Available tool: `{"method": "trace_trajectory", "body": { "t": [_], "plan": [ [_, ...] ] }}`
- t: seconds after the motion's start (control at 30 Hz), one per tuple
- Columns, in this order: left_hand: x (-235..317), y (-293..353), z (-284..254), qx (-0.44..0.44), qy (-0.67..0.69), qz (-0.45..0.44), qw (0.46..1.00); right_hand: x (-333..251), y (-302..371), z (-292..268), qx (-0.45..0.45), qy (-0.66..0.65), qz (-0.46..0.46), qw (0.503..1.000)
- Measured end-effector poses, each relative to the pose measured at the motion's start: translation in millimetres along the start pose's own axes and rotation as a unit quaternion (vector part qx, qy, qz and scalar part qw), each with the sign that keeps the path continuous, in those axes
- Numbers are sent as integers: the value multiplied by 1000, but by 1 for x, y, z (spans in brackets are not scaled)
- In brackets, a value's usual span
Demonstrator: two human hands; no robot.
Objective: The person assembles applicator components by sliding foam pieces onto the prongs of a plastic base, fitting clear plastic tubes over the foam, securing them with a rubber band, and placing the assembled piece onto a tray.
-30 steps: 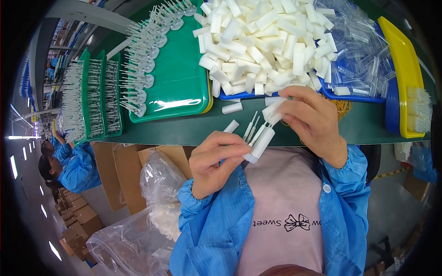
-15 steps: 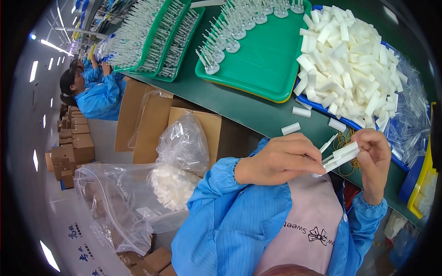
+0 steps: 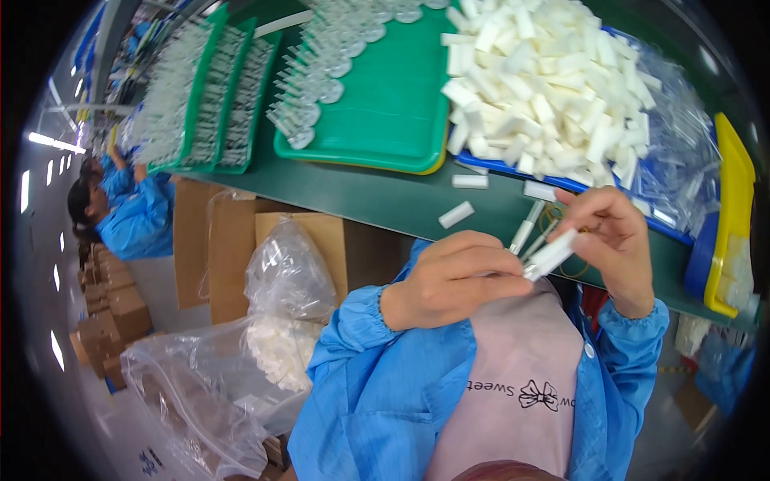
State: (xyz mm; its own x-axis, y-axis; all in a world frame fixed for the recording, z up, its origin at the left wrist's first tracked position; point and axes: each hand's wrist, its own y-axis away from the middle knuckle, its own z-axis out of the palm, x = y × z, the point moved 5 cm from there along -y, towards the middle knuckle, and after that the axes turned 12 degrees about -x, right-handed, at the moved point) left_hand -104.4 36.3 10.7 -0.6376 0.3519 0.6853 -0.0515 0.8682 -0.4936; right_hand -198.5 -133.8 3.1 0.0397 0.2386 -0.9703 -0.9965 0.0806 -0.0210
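A white foam strip [image 3: 555, 252] is held between my two hands above the near table edge. My left hand [image 3: 453, 276] pinches its lower end, where something clear, perhaps plastic, shows at the fingertips. Closed around the upper end are the thumb and fingers of my right hand [image 3: 616, 244]. Just behind them a narrow clear-and-white piece [image 3: 526, 228] slants up from beside my left fingertips; its lower end is hidden. Two loose foam strips, one nearer [image 3: 456, 215] and one farther [image 3: 470, 182], lie on the table to the left. Another foam strip [image 3: 541, 191] lies near my right fingers.
White foam strips [image 3: 553, 88] are heaped on a blue tray, with clear plastic pieces [image 3: 682, 152] to their right. A green tray [image 3: 385, 120] carries clear round-based parts with stems; stacked green trays [image 3: 212, 104] stand left. Cardboard boxes [image 3: 192, 248] and plastic bags [image 3: 289, 272] sit below the table.
The view has shifted, so the table and trays sit farther left. My hands have turned the foam strip more steeply, and my right hand has closed in around its upper end.
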Motion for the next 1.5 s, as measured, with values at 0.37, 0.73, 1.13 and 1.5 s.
{"method": "trace_trajectory", "body": {
  "t": [0.37, 0.73, 1.13, 1.5],
  "plan": [
    [-19, 6, 15, 88, 132, -150, 976, -6, 2, 10, -32, 62, -14, 997],
    [-23, 17, 19, 67, 270, -225, 934, -3, -3, 10, -13, 79, -19, 997],
    [-31, 49, -46, 293, 195, -213, 912, 47, -38, 38, -13, 304, -29, 952],
    [-31, 68, -46, 334, 176, -203, 903, 55, -40, 46, 22, 459, -101, 882]
  ]
}}
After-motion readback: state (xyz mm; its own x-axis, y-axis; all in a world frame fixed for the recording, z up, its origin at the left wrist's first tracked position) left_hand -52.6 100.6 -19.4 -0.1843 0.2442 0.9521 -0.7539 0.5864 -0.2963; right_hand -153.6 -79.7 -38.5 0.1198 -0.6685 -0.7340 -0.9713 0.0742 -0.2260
